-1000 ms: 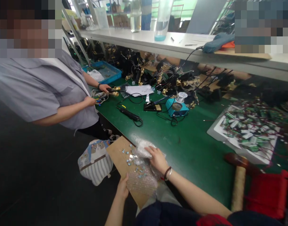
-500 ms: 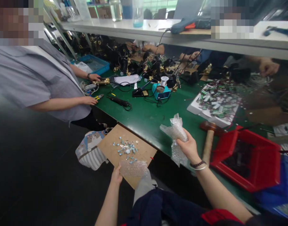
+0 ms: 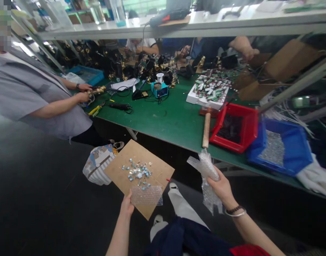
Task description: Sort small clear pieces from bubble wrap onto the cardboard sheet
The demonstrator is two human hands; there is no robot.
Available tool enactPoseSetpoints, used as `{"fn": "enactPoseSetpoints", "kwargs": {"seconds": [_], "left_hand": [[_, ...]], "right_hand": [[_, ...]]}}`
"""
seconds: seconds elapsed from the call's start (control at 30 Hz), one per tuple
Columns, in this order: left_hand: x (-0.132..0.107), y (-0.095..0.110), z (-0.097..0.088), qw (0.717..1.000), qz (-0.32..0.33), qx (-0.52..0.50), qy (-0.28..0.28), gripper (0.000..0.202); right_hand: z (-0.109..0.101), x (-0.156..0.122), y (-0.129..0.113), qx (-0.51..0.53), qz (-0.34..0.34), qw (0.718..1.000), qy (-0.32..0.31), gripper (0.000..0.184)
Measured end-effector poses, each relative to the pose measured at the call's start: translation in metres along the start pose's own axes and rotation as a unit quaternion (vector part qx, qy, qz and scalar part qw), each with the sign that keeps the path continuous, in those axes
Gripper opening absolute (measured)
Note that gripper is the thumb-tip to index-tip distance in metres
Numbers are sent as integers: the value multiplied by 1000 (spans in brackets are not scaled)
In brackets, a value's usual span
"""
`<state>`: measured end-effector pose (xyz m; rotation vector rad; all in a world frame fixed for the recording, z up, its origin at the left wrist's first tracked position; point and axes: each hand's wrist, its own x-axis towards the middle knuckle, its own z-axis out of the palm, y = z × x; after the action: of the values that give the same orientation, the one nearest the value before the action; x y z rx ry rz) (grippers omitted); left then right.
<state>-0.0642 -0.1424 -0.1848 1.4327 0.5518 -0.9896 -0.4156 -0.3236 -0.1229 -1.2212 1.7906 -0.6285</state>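
Observation:
My left hand (image 3: 128, 203) grips the near left edge of a brown cardboard sheet (image 3: 117, 165), with a flat piece of bubble wrap (image 3: 146, 195) by the fingers. Small blue and white scraps (image 3: 139, 172) lie scattered over the middle of the sheet. Off to the right, past the bench edge, my right hand (image 3: 220, 185) is closed round a crumpled strip of bubble wrap (image 3: 209, 172) that hangs down from it.
On the green bench (image 3: 141, 119) are a mallet (image 3: 206, 129), a red bin (image 3: 249, 128), a blue bin (image 3: 293, 142), a soldering station (image 3: 159, 89) and a white tray (image 3: 193, 99) of small parts. A co-worker (image 3: 42, 92) stands left, beside a striped bag (image 3: 99, 165).
My view has swung right and back from the bench. My right hand with the bubble wrap has moved away from the bench top. The co-worker's hand has left the yellow-handled pliers.

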Motion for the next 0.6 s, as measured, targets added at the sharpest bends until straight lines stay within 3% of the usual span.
{"fn": "enactPoseSetpoints", "kwargs": {"seconds": [0.2, 0.37, 0.47, 0.6], "left_hand": [[-15, 11, -24, 994, -4, 99, -55, 14], [-33, 13, -30, 975, -12, 192, -109, 14], [-52, 2, -22, 957, -22, 255, -138, 16], [-83, -33, -5, 912, -62, 366, -176, 46]], "right_hand": [[-38, -95, 78, 17, 116, 986, 115, 87], [-57, -194, 132, 63, 199, 959, 192, 86], [-70, -250, 161, 103, 232, 937, 241, 85], [-97, -318, 198, 164, 265, 890, 332, 83]]}}
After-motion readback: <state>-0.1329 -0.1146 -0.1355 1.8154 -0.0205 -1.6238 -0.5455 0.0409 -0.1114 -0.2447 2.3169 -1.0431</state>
